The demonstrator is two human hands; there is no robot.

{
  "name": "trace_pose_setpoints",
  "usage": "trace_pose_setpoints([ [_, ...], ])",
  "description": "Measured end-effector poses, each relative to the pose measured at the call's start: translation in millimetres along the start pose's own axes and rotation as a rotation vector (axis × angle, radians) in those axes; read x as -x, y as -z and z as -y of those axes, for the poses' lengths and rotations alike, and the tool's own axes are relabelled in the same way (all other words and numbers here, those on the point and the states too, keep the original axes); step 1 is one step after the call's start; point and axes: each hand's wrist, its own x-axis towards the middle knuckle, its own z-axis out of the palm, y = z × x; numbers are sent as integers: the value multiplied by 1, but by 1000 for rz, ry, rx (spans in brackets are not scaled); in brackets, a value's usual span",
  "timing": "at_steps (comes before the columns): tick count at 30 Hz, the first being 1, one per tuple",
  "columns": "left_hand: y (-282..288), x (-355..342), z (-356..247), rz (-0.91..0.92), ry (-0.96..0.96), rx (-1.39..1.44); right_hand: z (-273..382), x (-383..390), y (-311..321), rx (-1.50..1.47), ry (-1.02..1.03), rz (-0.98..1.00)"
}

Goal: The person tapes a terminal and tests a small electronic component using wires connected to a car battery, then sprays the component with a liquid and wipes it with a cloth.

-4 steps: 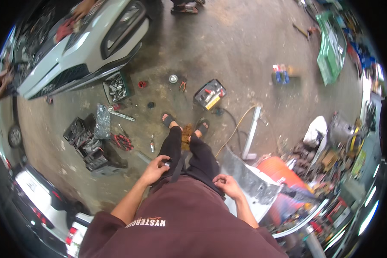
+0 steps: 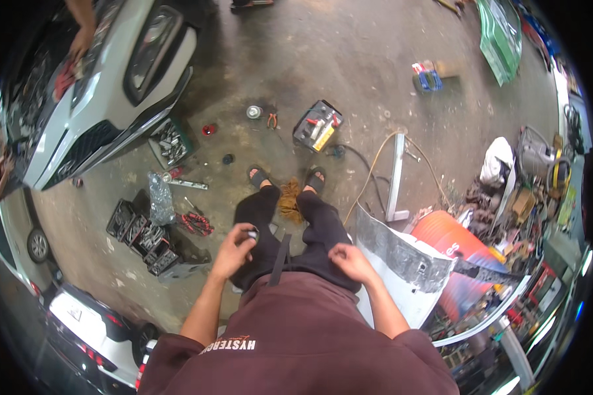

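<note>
My left hand (image 2: 232,249) is in front of my left thigh, its thumb and fingers pinched on a small whitish, shiny piece (image 2: 252,234) whose kind is too small to make out. My right hand (image 2: 351,262) hangs beside my right thigh with loosely curled fingers, and nothing shows in it. Between my sandalled feet a crumpled brown cloth (image 2: 290,201) lies on the floor. A car battery (image 2: 317,126) with red-handled tools on top stands ahead of my feet. To its left are orange-handled pliers (image 2: 272,120) and a round can (image 2: 254,112).
An open toolbox (image 2: 141,234) and a socket tray (image 2: 170,143) sit at left, near a white car front (image 2: 122,85) where another person's arm (image 2: 82,33) reaches in. At right are a grey-white curved panel (image 2: 402,257), an orange bucket (image 2: 445,234) and a metal bar (image 2: 396,178).
The view has shifted, bringing the floor objects to new places. My left hand has risen slightly, still holding the small piece. My right hand keeps its loose curl.
</note>
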Motion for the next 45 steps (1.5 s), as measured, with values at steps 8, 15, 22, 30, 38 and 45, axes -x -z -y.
trace_pose_setpoints([
  [8,-16,-296,56,-147,-341,-300,-56,-254,56,105,345,-439],
  [15,-15,-477,96,-210,-363,-52,-112,-488,104,-195,610,-829],
  [22,-17,-438,121,-433,-776,-36,-116,-460,63,345,679,-975],
  [30,7,-440,111,-724,-1092,638,-3,-472,94,717,645,-109],
  [38,4,-345,197,-892,-1166,727,-68,-732,-32,1307,692,12],
  [45,-33,-279,262,-1652,-892,764,-147,-808,-85,1183,829,-143],
])
